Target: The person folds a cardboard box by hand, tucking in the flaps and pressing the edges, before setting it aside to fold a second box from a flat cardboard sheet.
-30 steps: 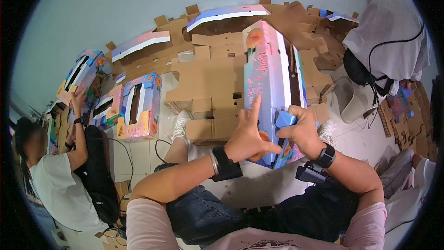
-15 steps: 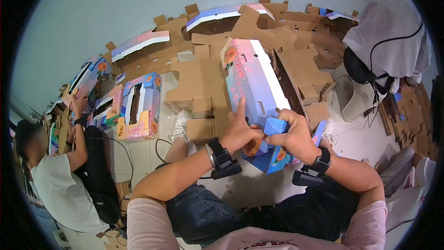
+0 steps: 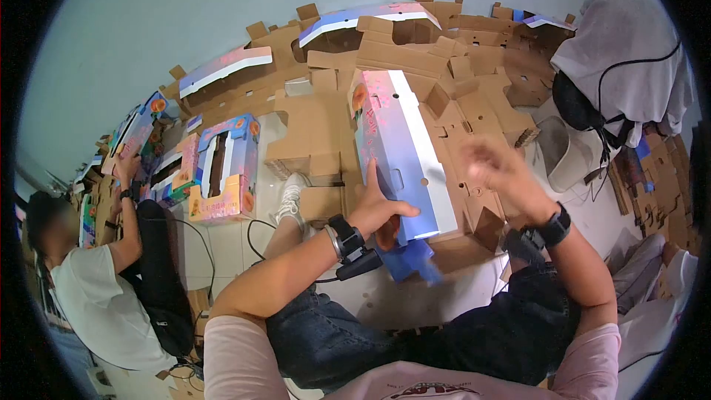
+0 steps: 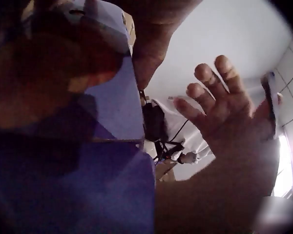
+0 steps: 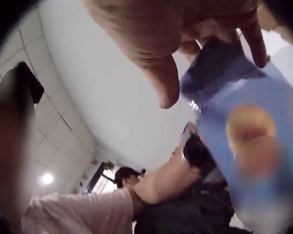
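A long cardboard box (image 3: 404, 170), printed pink to blue with a white strip along its edge, stands lengthwise in front of me, its brown inside laid out to the right. My left hand (image 3: 376, 209) grips its near left corner, thumb over the top panel and index finger along the left side. Below that corner a blue end flap (image 3: 407, 261) hangs out, blurred. My right hand (image 3: 500, 170) is raised over the brown cardboard, apart from the box, blurred in the head view. Its spread fingers (image 4: 205, 95) show in the left wrist view, with nothing in them.
Unfolded brown cardboard sheets (image 3: 311, 130) lie under and around the box. Finished-looking printed boxes (image 3: 224, 170) stand on the left, near a seated person (image 3: 96, 281). A beige bin (image 3: 559, 152) and a cloth-covered thing (image 3: 629, 59) with a black cable stand on the right.
The right hand has let go of the blue flap and moved up and right. The box has tilted left, its brown right side folding out flat. The left hand stays at the near left corner.
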Available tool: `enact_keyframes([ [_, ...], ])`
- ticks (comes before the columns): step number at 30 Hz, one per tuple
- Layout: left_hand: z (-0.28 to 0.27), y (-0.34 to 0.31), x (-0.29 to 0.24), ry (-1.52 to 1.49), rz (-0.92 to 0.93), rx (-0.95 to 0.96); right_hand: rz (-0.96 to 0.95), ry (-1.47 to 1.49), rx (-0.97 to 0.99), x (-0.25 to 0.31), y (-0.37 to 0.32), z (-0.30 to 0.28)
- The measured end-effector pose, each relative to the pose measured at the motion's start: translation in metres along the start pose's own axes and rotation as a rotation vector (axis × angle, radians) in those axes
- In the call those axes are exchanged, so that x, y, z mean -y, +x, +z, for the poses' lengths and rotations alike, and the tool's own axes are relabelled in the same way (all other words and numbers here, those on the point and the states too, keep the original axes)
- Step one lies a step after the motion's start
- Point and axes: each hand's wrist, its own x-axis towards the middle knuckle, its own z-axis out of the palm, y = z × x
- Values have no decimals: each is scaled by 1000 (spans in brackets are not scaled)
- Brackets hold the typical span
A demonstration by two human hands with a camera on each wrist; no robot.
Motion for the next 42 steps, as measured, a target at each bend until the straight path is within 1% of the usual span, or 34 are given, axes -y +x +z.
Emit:
enact_keyframes([
  [2,1,-5,-10,35,14,31,-11,-52,-221,-26,7,-28],
  [3,0,-3,-7,36,16,33,-12,-53,-223,-47,5,-39],
  [5,-3,3,3,94,29,24,206,-292,-332,-87,-4,-53],
  [6,-3,2,2,94,29,24,206,-292,-331,-95,-11,-55],
  [8,-3,0,-1,114,-11,26,435,156,21,-109,-23,-59],
  [9,-2,-3,-5,115,-15,28,437,159,21,-126,-24,-64],
  [11,0,-8,-13,132,-12,24,648,254,116,-167,-24,-71],
  [12,0,-7,-13,136,-14,27,648,259,114,-177,-23,-69],
  [14,0,-7,-11,69,-9,50,597,152,7,-190,-23,-68],
  [18,0,-4,-9,46,-13,30,620,107,20,-156,-24,-55],
  [20,-1,-6,-11,13,-49,49,623,-52,55,-139,-23,-49],
  [21,-3,-2,-4,10,-49,50,625,-54,53,-142,-23,-47],
  [23,-6,10,17,71,62,21,505,-217,141,-151,-21,-42],
  [24,-5,4,7,70,62,19,505,-218,143,-152,-20,-39],
  [26,-4,-12,-19,-16,-56,116,537,-263,217,-153,-19,-30],
  [27,-5,-11,-17,-17,-55,114,536,-264,219,-153,-20,-27],
  [29,-6,-8,-13,40,-55,108,546,-104,193,-151,-20,-22],
  [30,-6,-9,-14,38,-55,107,547,-107,194,-146,-19,-21],
  [32,-7,-10,-14,-15,-45,124,531,-39,272,-133,-18,-20],
  [36,-8,-10,-13,-46,-46,146,474,-61,283,-185,-15,-37],
  [37,-8,-10,-13,-16,-45,129,486,-115,222,-193,-16,-37],
  [38,-8,-9,-12,13,-43,112,498,-168,160,-199,-16,-38],
  [42,-8,0,1,-23,-12,77,506,-190,165,-201,-16,-37],
])
